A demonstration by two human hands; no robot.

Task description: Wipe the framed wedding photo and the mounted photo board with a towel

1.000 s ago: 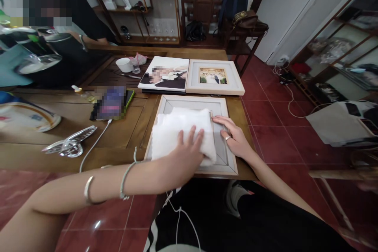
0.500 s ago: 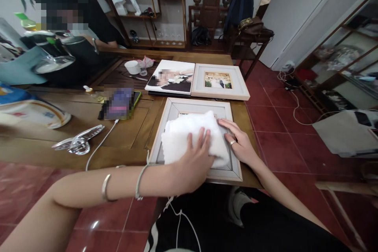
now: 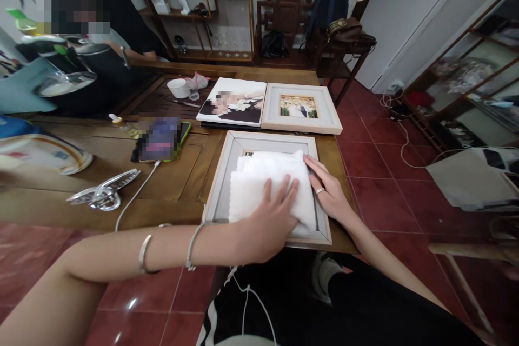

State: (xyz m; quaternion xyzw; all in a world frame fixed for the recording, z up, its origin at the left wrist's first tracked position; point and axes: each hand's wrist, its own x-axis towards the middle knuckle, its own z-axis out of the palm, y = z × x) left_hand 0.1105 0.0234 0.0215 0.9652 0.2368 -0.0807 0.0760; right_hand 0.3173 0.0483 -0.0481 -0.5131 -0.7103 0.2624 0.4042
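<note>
A folded white cloth (image 3: 255,186) lies over the middle of a pale picture frame (image 3: 219,184) on the wooden table. Pressing down on it is my left hand (image 3: 270,221), fingers spread and flat. My right hand (image 3: 330,192) rests along the frame's right side with its fingers stretched out, the fingertips by the cloth's upper right corner. Whether those fingertips touch the cloth I cannot tell. Most of the picture inside the frame is hidden under the cloth; only a sliver shows above it.
Beyond the frame lie a photo panel (image 3: 235,105) and a second framed photo (image 3: 300,108). To the left are a phone (image 3: 160,140) on a cable, a clear hair clip (image 3: 105,190), a white cup (image 3: 178,88) and a blue-white packet (image 3: 38,146). A person sits across the table.
My left hand and the cloth under it have slid slightly to the right over the frame. My right hand stays at the frame's right side. The view has shifted a little.
</note>
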